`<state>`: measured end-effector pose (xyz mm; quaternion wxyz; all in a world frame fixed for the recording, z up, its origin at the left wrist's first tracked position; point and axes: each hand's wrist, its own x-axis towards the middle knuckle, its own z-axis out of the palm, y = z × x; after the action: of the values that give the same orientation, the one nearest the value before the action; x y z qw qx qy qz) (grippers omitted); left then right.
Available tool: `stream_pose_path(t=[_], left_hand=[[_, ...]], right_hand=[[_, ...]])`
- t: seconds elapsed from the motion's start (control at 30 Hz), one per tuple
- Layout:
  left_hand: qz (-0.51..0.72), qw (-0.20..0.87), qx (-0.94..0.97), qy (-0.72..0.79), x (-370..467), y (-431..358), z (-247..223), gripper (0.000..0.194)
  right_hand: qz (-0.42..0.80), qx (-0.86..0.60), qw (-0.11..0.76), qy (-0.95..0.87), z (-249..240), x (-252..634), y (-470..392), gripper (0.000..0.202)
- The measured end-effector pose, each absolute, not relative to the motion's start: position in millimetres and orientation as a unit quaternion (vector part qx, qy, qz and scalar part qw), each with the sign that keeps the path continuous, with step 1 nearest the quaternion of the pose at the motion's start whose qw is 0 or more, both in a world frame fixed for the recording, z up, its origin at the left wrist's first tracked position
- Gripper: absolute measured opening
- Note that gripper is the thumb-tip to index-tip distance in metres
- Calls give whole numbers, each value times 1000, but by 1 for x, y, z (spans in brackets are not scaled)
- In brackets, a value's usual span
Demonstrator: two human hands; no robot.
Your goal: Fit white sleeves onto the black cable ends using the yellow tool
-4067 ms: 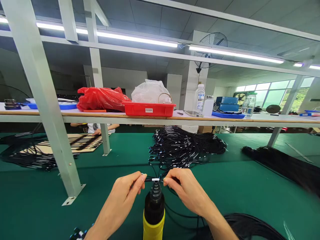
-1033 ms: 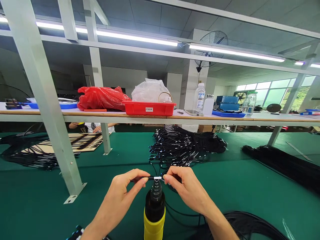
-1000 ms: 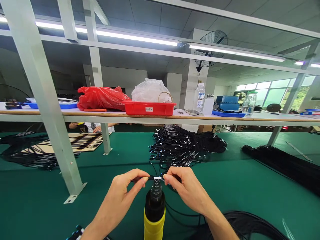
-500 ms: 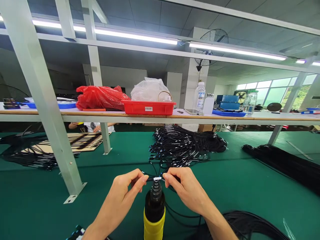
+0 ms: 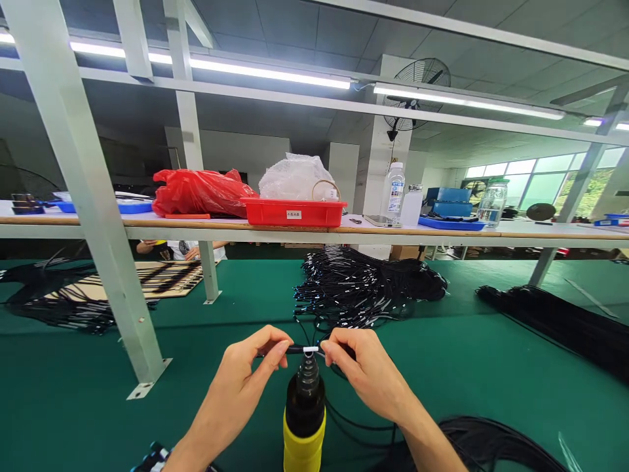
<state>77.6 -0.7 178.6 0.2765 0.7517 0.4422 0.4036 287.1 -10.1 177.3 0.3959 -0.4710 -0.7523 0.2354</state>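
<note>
The left hand [image 5: 255, 373] and right hand [image 5: 368, 370] pinch a black cable [image 5: 295, 349], its white sleeve [image 5: 310, 349] right at the nozzle [image 5: 308, 379] of a yellow tool [image 5: 303, 450]; if that blows hot, lingering could scorch the sleeve.

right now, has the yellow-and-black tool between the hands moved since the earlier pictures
No: judged against the foot plate of the near metal post, the yellow-and-black tool shows no clear movement.
</note>
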Motion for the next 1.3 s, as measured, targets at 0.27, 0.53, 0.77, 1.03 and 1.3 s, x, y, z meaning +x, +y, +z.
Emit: stream_pose_path(t=[0.27,0.53,0.77,1.03,1.3], left_hand=[[434,307,717,451,77,7,173,27],[359,234,760,489,81,5,180,47],[379,277,750,466,78,8,177,30],[393,274,744,466,75,9,174,22],[393,274,748,459,76,8,174,19]], right_hand=[[254,-469,417,-736,177,286,-7,25],[247,-464,407,-747,179,286,-8,22],[237,-465,407,-750,179,286,-7,19],[231,-465,414,-748,177,285,-6,17],[234,-471,415,-743,177,287,-7,18]])
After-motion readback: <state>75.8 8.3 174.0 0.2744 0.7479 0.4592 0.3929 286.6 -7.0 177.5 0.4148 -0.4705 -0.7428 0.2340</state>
